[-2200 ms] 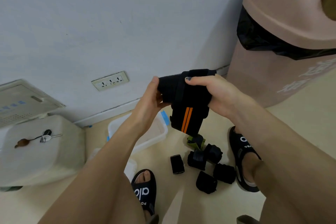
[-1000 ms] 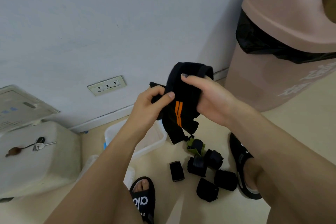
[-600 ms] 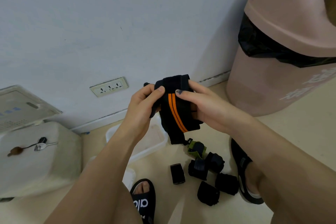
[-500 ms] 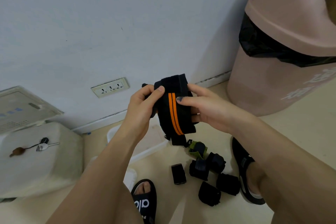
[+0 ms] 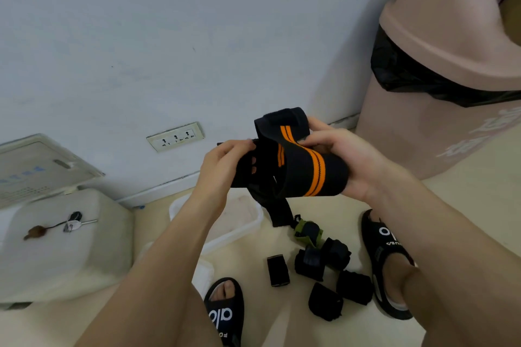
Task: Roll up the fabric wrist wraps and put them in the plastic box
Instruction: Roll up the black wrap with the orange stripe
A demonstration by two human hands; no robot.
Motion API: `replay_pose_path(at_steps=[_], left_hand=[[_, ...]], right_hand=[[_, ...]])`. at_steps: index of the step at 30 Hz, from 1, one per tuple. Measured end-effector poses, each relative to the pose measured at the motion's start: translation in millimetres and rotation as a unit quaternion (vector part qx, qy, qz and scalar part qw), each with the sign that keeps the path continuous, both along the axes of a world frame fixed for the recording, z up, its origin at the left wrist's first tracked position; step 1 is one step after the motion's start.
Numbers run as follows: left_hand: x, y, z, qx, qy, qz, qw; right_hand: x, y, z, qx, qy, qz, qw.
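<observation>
Both my hands hold a black wrist wrap with orange stripes (image 5: 307,169) in front of me. My left hand (image 5: 225,166) grips its left end, fingertips poking through. My right hand (image 5: 344,160) cups the thick rolled part from the right. A loose tail of the wrap hangs down below the roll. Beneath my hands on the floor stands a clear plastic box (image 5: 242,222), partly hidden by my left forearm. Several rolled black wraps (image 5: 324,270) lie on the floor to its right, one of them with green trim (image 5: 307,231).
A pink bin with a black liner (image 5: 439,87) stands at the right against the wall. A white appliance (image 5: 56,245) with keys (image 5: 70,224) on top sits at the left. My feet in black sandals (image 5: 225,313) flank the wraps. A wall socket (image 5: 174,136) is behind.
The wrap has turned in my hands, so the orange stripes now run across a thicker roll held by my right hand. The hanging tail has grown shorter.
</observation>
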State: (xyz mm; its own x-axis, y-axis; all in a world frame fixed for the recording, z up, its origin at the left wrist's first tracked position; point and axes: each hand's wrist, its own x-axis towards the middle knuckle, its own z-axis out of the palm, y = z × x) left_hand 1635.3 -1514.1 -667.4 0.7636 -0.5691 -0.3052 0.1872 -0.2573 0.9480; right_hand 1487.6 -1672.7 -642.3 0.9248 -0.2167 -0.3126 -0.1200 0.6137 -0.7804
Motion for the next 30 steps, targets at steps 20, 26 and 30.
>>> replay_pose_path(at_steps=[20, 26, 30], left_hand=[[-14.4, 6.6, 11.5, -0.043, 0.051, -0.033, 0.997], [-13.0, 8.4, 12.7, -0.057, 0.080, -0.038, 0.994], [-9.3, 10.5, 11.0, -0.074, 0.091, -0.013, 0.993]], right_hand=[[-11.2, 28.6, -9.5, -0.190, 0.081, 0.155, 0.966], [-10.8, 16.1, -10.0, -0.178, 0.130, -0.014, 0.975], [-13.6, 9.3, -8.5, -0.212, 0.146, -0.057, 0.965]])
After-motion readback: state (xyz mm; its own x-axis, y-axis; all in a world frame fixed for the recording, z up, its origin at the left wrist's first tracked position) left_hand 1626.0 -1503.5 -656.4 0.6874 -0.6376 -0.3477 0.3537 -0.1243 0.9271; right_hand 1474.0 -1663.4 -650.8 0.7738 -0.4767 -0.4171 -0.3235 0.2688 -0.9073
